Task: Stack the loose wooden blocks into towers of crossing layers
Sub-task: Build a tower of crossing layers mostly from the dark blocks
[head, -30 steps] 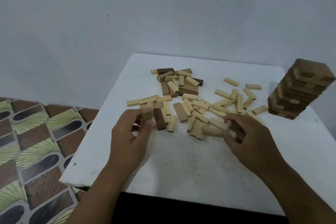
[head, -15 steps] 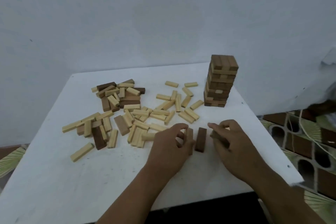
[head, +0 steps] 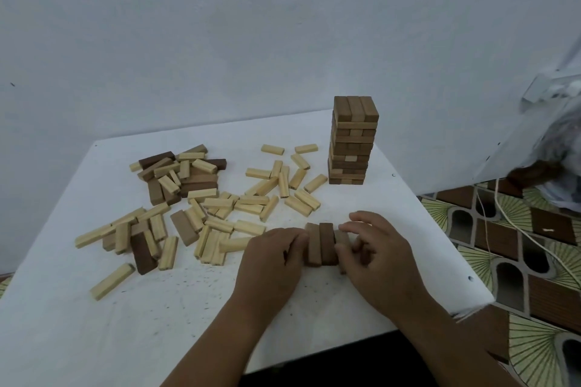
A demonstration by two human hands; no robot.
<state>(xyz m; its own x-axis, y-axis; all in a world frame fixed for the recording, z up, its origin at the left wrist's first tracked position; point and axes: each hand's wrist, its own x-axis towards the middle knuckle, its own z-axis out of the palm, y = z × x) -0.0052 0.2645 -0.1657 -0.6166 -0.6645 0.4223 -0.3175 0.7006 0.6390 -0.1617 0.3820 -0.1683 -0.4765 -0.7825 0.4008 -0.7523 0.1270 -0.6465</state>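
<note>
I see both hands low over the near right part of the white square surface (head: 94, 339). Between them lies a row of three brown wooden blocks (head: 323, 243), side by side, long sides touching, running near to far. My left hand (head: 273, 264) has its fingers curled against the left end block of that row, gripping it from the left. My right hand (head: 374, 254) grips the right end block, fingers bent around it, the index finger raised a little above the far end of the row. The two hands press the row together from both sides.

At the far right of the surface stands a finished tower of brown wooden blocks in crossing layers (head: 352, 141), upright, well apart from the hands; its top layer shows three blocks side by side.

Loose blocks lie scattered across the middle and left. A heap of mixed dark brown and pale blocks (head: 179, 173) sits at the far left. A spread of pale wooden blocks (head: 283, 182) lies left of the tower. More pale blocks with a few brown ones (head: 176, 229) lie just left of my left hand, and one single pale block (head: 112, 281) lies apart at the near left.

Beyond the right edge I see a patterned tiled floor (head: 518, 261) with a white cord (head: 503, 223) across it.
</note>
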